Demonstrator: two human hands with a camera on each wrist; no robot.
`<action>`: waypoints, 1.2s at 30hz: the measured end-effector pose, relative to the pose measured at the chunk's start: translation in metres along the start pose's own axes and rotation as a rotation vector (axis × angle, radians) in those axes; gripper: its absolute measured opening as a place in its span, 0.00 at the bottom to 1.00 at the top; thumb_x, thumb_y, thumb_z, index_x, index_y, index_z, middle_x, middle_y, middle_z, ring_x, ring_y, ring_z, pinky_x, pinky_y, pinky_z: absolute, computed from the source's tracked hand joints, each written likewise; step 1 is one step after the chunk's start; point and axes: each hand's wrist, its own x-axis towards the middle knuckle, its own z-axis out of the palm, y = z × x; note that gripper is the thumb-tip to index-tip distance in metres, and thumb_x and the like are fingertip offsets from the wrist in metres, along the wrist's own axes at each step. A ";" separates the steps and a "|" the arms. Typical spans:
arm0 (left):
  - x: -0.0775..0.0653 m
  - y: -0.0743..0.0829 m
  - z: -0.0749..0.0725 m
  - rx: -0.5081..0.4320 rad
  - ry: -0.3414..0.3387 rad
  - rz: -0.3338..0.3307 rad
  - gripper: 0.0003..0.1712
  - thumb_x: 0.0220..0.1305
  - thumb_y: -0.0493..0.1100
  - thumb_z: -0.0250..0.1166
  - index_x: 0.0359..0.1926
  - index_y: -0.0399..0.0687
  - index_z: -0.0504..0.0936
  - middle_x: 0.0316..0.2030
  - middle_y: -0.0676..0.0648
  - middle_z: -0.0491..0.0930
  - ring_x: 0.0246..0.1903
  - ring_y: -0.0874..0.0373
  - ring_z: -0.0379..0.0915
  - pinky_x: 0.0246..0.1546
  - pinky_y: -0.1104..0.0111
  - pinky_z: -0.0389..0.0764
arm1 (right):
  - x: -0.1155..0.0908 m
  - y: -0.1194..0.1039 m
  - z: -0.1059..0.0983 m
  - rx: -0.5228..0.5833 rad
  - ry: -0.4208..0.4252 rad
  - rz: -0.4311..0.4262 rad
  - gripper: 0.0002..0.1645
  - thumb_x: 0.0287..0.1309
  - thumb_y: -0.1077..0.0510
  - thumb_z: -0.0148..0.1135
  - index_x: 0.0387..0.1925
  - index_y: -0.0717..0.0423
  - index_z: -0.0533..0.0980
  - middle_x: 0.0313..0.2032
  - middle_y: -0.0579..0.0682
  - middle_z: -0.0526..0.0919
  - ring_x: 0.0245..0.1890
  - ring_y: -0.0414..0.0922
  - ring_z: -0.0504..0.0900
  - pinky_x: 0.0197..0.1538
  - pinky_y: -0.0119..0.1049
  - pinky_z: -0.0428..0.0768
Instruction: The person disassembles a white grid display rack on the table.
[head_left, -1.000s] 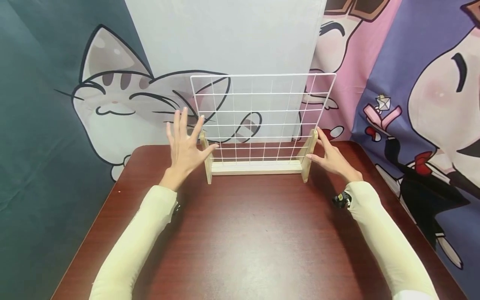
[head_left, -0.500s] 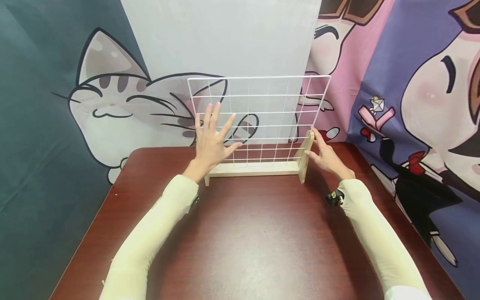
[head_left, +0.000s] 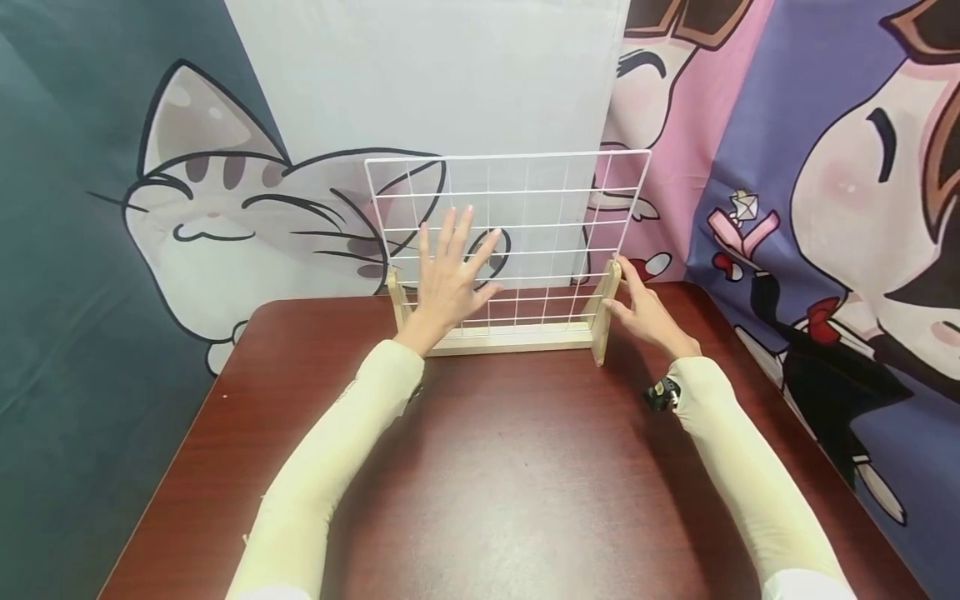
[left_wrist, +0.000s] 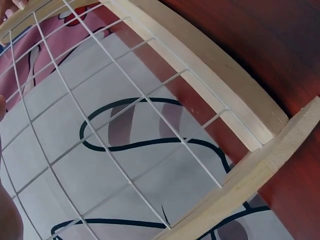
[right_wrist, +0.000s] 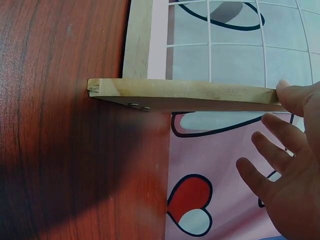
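A white wire grid panel (head_left: 555, 217) stands upright in a pale wooden stand with two side posts and a base bar (head_left: 517, 337). My left hand (head_left: 448, 287) is in front of the panel's left half, fingers straight and spread; whether it touches the wires I cannot tell. In the left wrist view only slivers of that hand show at the left edge. My right hand (head_left: 647, 312) is at the right side post (head_left: 606, 312). In the right wrist view its thumb (right_wrist: 295, 95) touches the post's upper end, while the other fingers lie relaxed and spread beside the outer face.
The stand rests near the back edge of a dark red-brown wooden table (head_left: 495, 467). Behind it hangs a cloth backdrop printed with a cartoon cat (head_left: 217, 208) and other figures. A small black device (head_left: 663, 393) is strapped to my right wrist.
My left hand has moved right, from beside the left post to in front of the panel. My right hand has stayed at the right post. The view has shifted slightly.
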 end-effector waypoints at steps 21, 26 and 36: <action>0.013 0.013 0.020 0.105 -0.062 -0.026 0.56 0.48 0.75 0.68 0.76 0.67 0.58 0.78 0.42 0.52 0.77 0.41 0.47 0.75 0.38 0.42 | 0.001 0.001 0.003 0.028 -0.008 0.006 0.53 0.66 0.66 0.59 0.80 0.40 0.41 0.73 0.67 0.61 0.69 0.66 0.67 0.67 0.66 0.65; 0.013 0.012 0.024 0.139 -0.049 -0.015 0.58 0.47 0.78 0.67 0.76 0.67 0.56 0.77 0.41 0.53 0.76 0.42 0.50 0.74 0.38 0.43 | 0.002 0.000 0.001 0.034 -0.002 0.002 0.53 0.66 0.66 0.60 0.80 0.42 0.41 0.73 0.67 0.60 0.70 0.67 0.66 0.67 0.66 0.65; 0.012 0.011 0.030 0.132 -0.043 -0.008 0.64 0.41 0.72 0.76 0.76 0.68 0.54 0.76 0.40 0.53 0.74 0.42 0.52 0.75 0.39 0.38 | 0.004 0.003 0.001 0.011 -0.009 -0.018 0.53 0.64 0.66 0.62 0.79 0.48 0.43 0.71 0.70 0.63 0.68 0.68 0.68 0.65 0.66 0.66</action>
